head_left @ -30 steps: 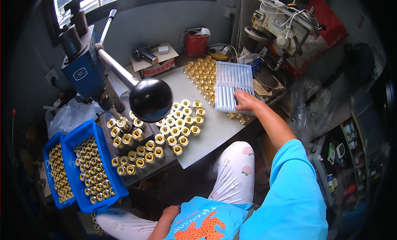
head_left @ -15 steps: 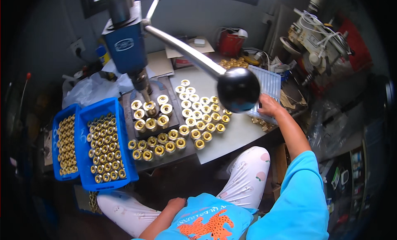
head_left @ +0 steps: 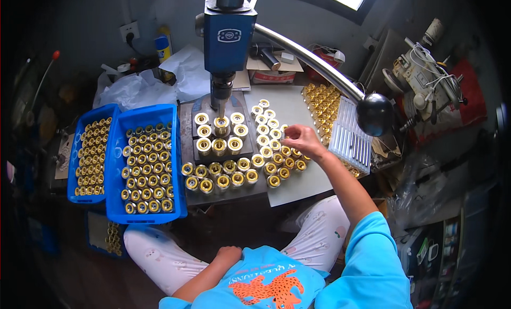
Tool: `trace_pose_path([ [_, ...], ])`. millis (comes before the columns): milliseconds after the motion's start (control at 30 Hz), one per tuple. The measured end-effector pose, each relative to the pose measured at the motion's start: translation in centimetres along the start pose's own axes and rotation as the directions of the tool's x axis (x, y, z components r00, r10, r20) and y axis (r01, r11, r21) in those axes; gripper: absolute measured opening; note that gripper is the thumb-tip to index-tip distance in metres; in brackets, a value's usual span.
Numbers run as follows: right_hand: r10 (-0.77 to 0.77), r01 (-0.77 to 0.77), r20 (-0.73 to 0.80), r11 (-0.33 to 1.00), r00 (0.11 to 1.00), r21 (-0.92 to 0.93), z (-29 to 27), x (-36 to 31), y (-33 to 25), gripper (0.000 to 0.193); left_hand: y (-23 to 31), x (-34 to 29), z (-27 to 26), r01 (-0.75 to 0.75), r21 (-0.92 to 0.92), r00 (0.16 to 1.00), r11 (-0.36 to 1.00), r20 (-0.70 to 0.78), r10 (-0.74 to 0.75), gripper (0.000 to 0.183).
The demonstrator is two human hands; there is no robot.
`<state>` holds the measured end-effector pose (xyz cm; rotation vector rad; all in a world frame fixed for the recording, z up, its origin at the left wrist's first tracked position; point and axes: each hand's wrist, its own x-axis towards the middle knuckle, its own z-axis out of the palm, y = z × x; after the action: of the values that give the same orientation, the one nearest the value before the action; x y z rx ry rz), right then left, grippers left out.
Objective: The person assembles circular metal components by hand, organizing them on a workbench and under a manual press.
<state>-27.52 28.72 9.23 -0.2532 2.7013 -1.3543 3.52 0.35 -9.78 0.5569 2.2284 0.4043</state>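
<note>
Over the pale grey flat sheet [head_left: 293,191], right hand [head_left: 304,140] half-curled, can't tell if gripping anything; round silver-and-gold metal fittings [head_left: 274,144] just left and nearside.

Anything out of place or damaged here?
Mildly odd: the clear plastic case sits askew, with gold-coloured parts showing along its left side and below its lower edge, so it may be resting on some. Crumpled plastic sheeting is heaped behind the blue trays. No spill or damage visible.
</note>
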Motion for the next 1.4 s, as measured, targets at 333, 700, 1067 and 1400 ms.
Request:
trace_pose_path([
  [333,-0.03,0.057,0.137,0.978,0.99,-0.202,4.4,6.3,0.3,0.033,-0.2,-1.1,-0.1,0.04,-0.024,0.998,0.999,-0.042,-0.041,0.029],
  [700,-0.069,0.141,0.219,0.932,0.973,-0.333,4.9,7.9,0.2,0.026,0.2,-0.9,-1.1,0.022,0.02,0.998,1.0,-0.067,-0.021,0.029],
  [1067,-0.221,0.228,0.059,0.91,0.973,-0.347,5.5,4.3,-1.6,0.033,0.3,-1.0,-1.1,0.011,0.014,0.998,1.0,-0.054,-0.01,0.029],
  [1400,0.123,-0.039,0.267,0.954,0.956,-0.298,4.6,3.9,-2.7,0.028,0.4,-1.2,-1.3,-0.004,0.005,0.998,1.0,-0.057,0.005,0.029],
])
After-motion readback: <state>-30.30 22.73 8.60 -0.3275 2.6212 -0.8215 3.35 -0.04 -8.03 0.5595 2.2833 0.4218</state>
